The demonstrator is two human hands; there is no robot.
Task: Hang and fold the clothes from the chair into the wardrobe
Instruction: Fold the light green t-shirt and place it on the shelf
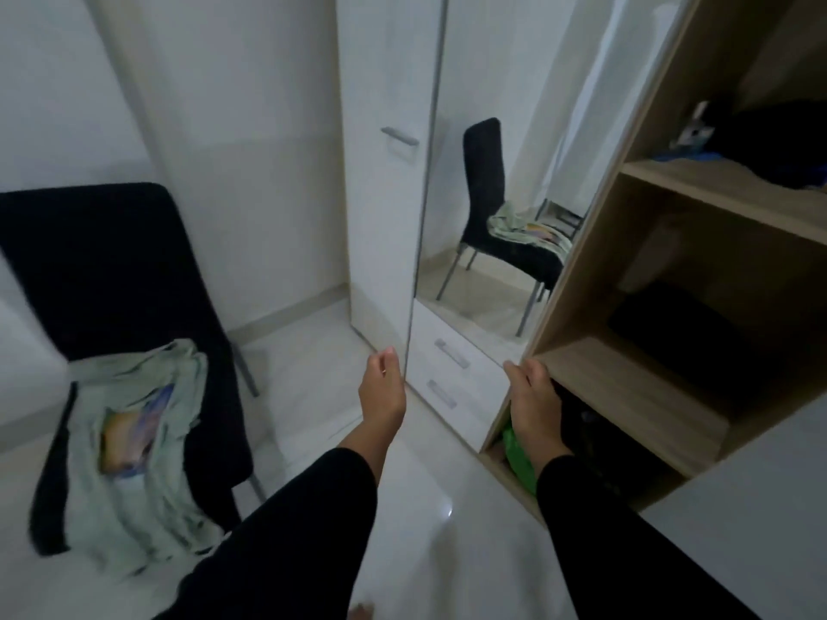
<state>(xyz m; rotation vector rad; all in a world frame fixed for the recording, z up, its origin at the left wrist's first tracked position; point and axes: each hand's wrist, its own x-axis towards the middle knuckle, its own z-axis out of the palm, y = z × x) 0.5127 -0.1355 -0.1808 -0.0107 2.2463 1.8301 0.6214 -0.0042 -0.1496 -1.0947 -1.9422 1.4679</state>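
A black chair (103, 261) stands at the left. A pale green garment with a colourful print (134, 445) lies crumpled on its seat. The wardrobe (595, 270) is on the right, with wooden shelves open to view. Dark folded clothes (671, 337) lie on its middle shelf and something green (519, 454) sits low down. My left hand (382, 391) hangs in the air with nothing in it, its fingers loosely curled, between the chair and the wardrobe. My right hand (532, 396) is at the front edge of the wardrobe's shelf section and holds nothing.
A mirrored wardrobe door (488, 127) reflects the chair and garment. Two white drawers (447, 373) sit under it, and a white door with a handle (394, 140) is beside it. More dark items (769, 145) lie on the upper shelf. The floor is glossy white tile.
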